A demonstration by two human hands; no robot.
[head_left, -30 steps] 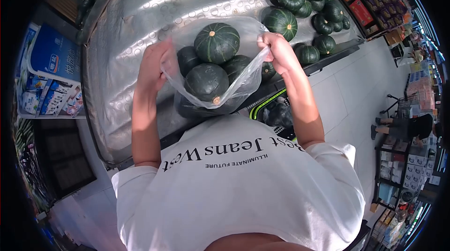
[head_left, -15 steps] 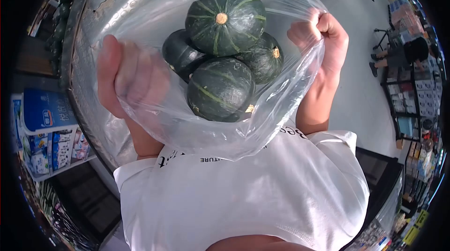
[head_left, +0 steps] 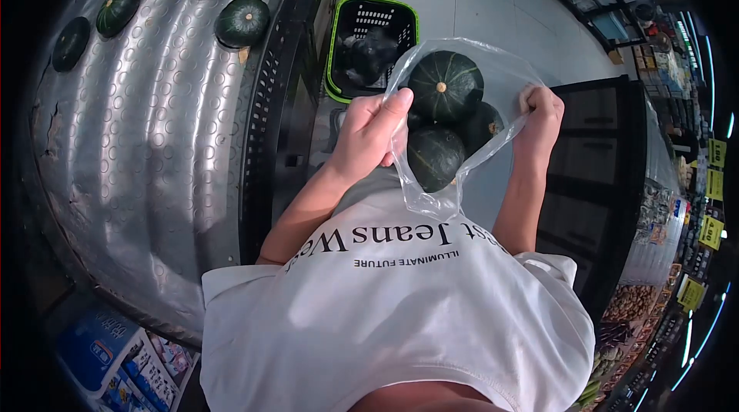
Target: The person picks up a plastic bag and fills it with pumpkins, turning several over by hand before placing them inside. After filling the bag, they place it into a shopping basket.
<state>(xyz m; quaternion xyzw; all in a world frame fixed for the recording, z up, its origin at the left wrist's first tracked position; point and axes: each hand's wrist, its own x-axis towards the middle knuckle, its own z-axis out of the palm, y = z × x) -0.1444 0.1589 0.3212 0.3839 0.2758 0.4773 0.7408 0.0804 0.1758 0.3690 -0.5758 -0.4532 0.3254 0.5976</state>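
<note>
A clear plastic bag point(head_left: 504, 77) hangs between my hands with three dark green pumpkins point(head_left: 445, 85) inside. My left hand point(head_left: 369, 135) grips the bag's left rim, thumb up along the plastic. At the right rim, my right hand point(head_left: 541, 110) is a closed fist on the bunched plastic. The bag is over the floor, just in front of my white shirt and below a green shopping basket point(head_left: 339, 31).
A dimpled steel display counter point(head_left: 146, 135) fills the left, with several loose pumpkins point(head_left: 242, 21) at its far end. The basket holds a dark bagged item point(head_left: 368, 54). A dark cabinet point(head_left: 593, 173) and produce shelves stand at the right. Boxed goods point(head_left: 115, 366) sit at lower left.
I have turned right, away from the counter. The bag has moved off the counter side, lower and farther from the camera, and now hangs near the green basket, still held by both hands.
</note>
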